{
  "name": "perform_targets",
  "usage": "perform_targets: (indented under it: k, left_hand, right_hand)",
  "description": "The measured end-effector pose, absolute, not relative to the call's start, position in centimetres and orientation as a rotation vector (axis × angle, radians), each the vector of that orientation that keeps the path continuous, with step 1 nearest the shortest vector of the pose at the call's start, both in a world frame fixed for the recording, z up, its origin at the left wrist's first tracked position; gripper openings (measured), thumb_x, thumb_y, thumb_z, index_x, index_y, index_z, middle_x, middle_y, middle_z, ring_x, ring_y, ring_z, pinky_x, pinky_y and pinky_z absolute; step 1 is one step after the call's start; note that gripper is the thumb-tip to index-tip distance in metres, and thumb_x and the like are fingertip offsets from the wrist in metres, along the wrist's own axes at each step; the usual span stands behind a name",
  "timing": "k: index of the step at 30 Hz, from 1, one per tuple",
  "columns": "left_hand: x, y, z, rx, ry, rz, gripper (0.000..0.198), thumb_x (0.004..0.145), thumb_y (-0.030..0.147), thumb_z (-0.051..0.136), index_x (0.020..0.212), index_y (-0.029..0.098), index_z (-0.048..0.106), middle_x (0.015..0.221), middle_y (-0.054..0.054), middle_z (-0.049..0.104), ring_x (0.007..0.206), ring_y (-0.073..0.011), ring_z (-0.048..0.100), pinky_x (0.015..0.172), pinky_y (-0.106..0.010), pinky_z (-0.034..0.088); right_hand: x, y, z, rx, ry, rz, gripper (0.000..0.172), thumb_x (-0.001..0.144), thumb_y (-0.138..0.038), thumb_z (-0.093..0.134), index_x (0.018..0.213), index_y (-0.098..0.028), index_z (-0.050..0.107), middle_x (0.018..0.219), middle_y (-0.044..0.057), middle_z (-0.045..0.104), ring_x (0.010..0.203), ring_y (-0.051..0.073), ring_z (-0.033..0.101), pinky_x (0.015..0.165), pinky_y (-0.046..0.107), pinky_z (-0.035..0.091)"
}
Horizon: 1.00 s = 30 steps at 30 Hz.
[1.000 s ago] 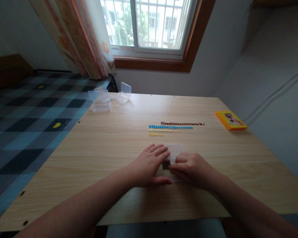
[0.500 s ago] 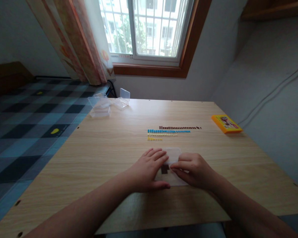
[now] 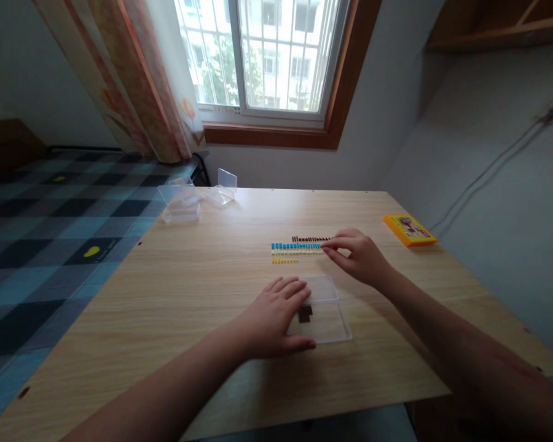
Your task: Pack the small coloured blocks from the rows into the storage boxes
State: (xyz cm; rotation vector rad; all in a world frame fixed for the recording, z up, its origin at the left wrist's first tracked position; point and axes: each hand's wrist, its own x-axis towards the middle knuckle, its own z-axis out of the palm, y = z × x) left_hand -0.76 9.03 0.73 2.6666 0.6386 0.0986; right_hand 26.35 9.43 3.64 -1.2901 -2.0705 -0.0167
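Observation:
My left hand [image 3: 276, 316] lies with fingers spread over the left side of a clear plastic case [image 3: 329, 328], whose lid is folded back flat. Inside the case, near my left thumb and fingers, is a small dark brown block piece [image 3: 305, 314]. My right hand [image 3: 357, 255] is over the rows of tiny bricks, thumb and index finger brought together at the row of blue bricks [image 3: 295, 246]. Whatever is between those fingertips is too small to make out. Alongside run a dark brown row [image 3: 306, 239], a cream row [image 3: 288, 252] and a short yellow row [image 3: 283, 261].
Several clear plastic boxes [image 3: 182, 212] stand at the table's far left corner. A yellow-orange box [image 3: 410, 231] lies near the right edge of the wooden table [image 3: 188, 294]. A bed with a checked cover [image 3: 83, 215] adjoins on the left; a window is behind.
My right hand has moved from the clear case up and away to the brick rows. My left hand has stayed on the case. The view has shifted slightly.

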Motion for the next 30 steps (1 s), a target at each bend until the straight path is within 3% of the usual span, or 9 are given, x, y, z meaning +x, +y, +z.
perform_targets:
  k: [6,13,19,24,30]
  left_hand:
    - [-0.7,9.2,0.4,2.646,0.617,0.114,0.092,0.081,0.069,0.073,0.151,0.017,0.047,0.161,-0.019,0.042,0.151,-0.0381,0.034,0.126,-0.058,0.023]
    - [-0.8,9.3,0.5,2.620,0.604,0.112,0.092,0.081,0.070,0.073,0.152,0.018,0.046,0.162,-0.019,0.042,0.151,-0.0389,0.034,0.126,-0.059,0.022]
    - [-1.0,9.2,0.6,2.625,0.596,0.119,0.092,0.082,0.070,0.072,0.153,0.020,0.044,0.162,-0.019,0.042,0.151,-0.0391,0.035,0.125,-0.059,0.023]
    - [-1.0,9.1,1.1,2.619,0.619,0.085,0.092,0.082,0.069,0.072,0.154,0.019,0.044,0.161,-0.018,0.042,0.151,-0.0393,0.036,0.125,-0.061,0.024]
    - [-1.0,9.1,1.4,2.606,0.626,0.079,0.092,0.081,0.069,0.073,0.154,0.020,0.045,0.161,-0.017,0.043,0.150,-0.0394,0.036,0.125,-0.061,0.024]
  right_hand:
    - [25.7,13.4,7.2,-1.363,-2.068,-0.032,0.017,0.093,-0.028,0.066,0.087,-0.021,0.081,0.085,0.006,0.077,0.086,0.023,0.067,0.087,0.038,0.048]
    - [25.2,15.8,9.3,-1.356,-1.880,-0.022,0.017,0.092,-0.031,0.068,0.089,-0.022,0.083,0.088,0.005,0.078,0.089,0.022,0.067,0.083,0.037,0.050]
    - [27.9,17.2,8.2,-1.433,-1.949,0.034,0.014,0.088,-0.025,0.070,0.090,-0.022,0.083,0.092,0.005,0.078,0.088,0.022,0.068,0.085,0.038,0.051]
    - [30.0,18.9,6.1,-1.537,-2.038,0.021,0.013,0.087,-0.021,0.071,0.089,-0.021,0.083,0.097,0.008,0.078,0.094,0.025,0.069,0.095,0.043,0.050]
    - [28.4,20.1,2.7,-1.511,-2.181,0.191,0.011,0.087,-0.019,0.073,0.088,-0.021,0.084,0.099,0.007,0.077,0.093,0.021,0.070,0.093,0.035,0.052]
